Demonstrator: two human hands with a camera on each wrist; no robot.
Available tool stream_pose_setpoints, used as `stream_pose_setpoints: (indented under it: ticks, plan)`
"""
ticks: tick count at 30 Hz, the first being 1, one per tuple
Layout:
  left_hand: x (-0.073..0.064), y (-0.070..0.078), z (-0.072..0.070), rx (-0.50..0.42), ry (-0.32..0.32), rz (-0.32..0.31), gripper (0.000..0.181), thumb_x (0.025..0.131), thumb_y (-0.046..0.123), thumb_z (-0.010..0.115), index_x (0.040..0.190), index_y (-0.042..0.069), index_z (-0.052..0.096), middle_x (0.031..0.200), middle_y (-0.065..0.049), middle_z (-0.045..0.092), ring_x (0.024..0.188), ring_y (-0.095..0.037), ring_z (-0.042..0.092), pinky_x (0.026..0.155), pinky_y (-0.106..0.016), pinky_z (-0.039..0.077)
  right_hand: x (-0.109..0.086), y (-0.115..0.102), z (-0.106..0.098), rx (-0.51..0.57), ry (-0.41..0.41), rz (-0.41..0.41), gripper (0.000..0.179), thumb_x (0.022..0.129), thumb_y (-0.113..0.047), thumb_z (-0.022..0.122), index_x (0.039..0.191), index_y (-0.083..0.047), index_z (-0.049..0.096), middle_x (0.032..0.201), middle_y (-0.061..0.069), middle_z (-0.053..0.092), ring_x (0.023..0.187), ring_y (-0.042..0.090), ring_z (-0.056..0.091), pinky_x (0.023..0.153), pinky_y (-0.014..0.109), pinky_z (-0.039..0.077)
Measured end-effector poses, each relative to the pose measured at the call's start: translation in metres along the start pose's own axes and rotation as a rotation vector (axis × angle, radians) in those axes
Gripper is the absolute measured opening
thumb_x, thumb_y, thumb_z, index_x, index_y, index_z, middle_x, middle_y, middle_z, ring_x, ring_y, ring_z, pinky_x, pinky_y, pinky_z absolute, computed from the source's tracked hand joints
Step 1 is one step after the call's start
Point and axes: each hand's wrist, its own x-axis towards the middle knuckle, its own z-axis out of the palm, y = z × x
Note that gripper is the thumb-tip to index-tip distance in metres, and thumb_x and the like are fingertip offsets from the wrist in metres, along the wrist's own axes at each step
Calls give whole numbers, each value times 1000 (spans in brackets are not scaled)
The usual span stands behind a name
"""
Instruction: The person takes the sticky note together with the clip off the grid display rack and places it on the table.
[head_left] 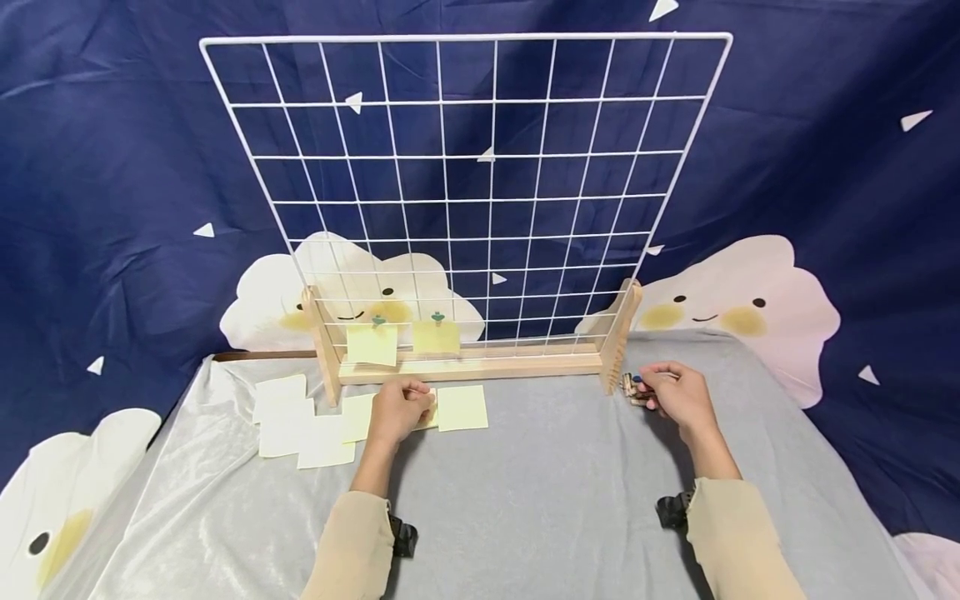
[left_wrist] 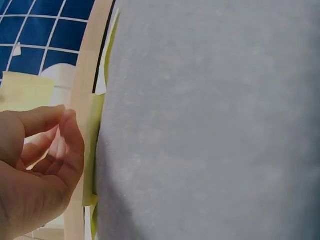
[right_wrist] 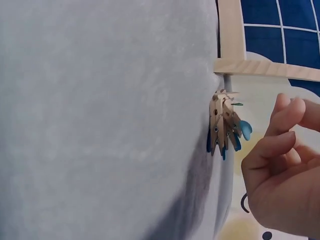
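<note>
My left hand (head_left: 402,410) is over a row of yellow sticky notes (head_left: 462,408) on the grey cloth, just in front of the wooden stand. In the left wrist view its thumb and index fingertips come together, the other fingers are curled, and nothing shows between them. My right hand (head_left: 681,398) is beside a small heap of wooden clothespins (right_wrist: 223,121) with blue decorations, by the stand's right foot. Its fingers are curled with thumb and index tips meeting, and the right wrist view shows nothing in them.
A white wire grid (head_left: 491,200) stands upright in a wooden base (head_left: 480,365). Two yellow notes (head_left: 437,337) hang low on it from green-topped clips (head_left: 438,317). Several pale notes (head_left: 287,429) overlap at the left. A dark blue curtain (head_left: 825,167) hangs behind.
</note>
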Motion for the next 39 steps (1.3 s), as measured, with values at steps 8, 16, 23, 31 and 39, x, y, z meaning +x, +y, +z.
stream_pose_setpoints:
  ticks: [8, 16, 23, 31, 39]
  plan:
    - [0, 2, -3, -27, 49, -8, 8, 89, 5, 73, 94, -2, 73, 76, -5, 69, 65, -19, 68, 54, -22, 48, -1, -5, 0, 12, -38, -53, 37, 105, -23, 57, 125, 8, 54, 82, 0, 72, 56, 7, 59, 50, 25, 46]
    - [0, 3, -8, -57, 55, -18, 9, 89, 8, 74, 94, 1, 74, 78, -4, 69, 66, -16, 66, 54, -23, 47, -4, -17, 4, 112, -92, -115, 36, 103, -17, 59, 123, 13, 53, 77, -6, 68, 55, 4, 56, 52, 22, 51]
    - [4, 4, -13, -75, 105, 6, 15, 89, 10, 76, 100, 0, 73, 83, -7, 69, 69, -21, 67, 58, -23, 49, -6, -32, 16, 171, -169, -151, 36, 103, -17, 61, 122, 13, 53, 78, -2, 68, 55, 5, 54, 52, 22, 51]
    - [7, 9, -15, -181, 170, -5, 34, 90, 14, 76, 120, 0, 69, 104, -13, 70, 90, -22, 67, 70, -21, 54, -9, -48, 30, 166, -183, -234, 31, 102, -16, 63, 115, 12, 57, 74, -7, 67, 51, 5, 54, 41, 18, 37]
    - [8, 13, -15, -219, 201, 24, 39, 90, 15, 77, 124, 0, 66, 118, -16, 68, 105, -29, 67, 80, -23, 52, -11, -66, 48, 185, -226, -285, 32, 101, -14, 64, 117, 13, 57, 77, -6, 67, 53, 9, 56, 45, 21, 41]
